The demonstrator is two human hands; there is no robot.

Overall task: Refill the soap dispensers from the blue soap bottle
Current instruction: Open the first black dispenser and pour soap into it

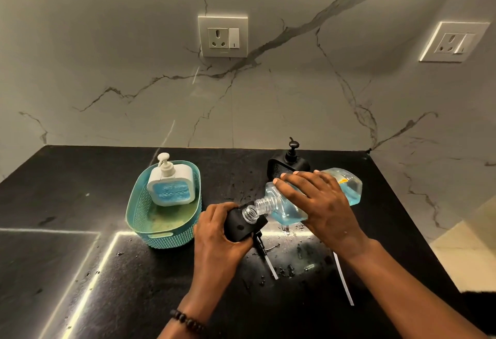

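Here, clear blue soap bottle (314, 196), part-full, tipped neck-down in the gripping right hand (319, 202), left hand (217, 228) clasping black dispenser (245, 224).

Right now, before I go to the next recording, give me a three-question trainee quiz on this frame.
1. True or false: the blue soap bottle stands upright on the counter.
2. Which hand holds the black dispenser with the open neck? A) left hand B) right hand C) neither
3. Fill in: the white dispenser sits inside the teal ____.

Key:
1. False. The right hand holds it tipped, mouth to the black dispenser's neck.
2. A.
3. basket.
A second black dispenser, pump on, stands behind the bottle.
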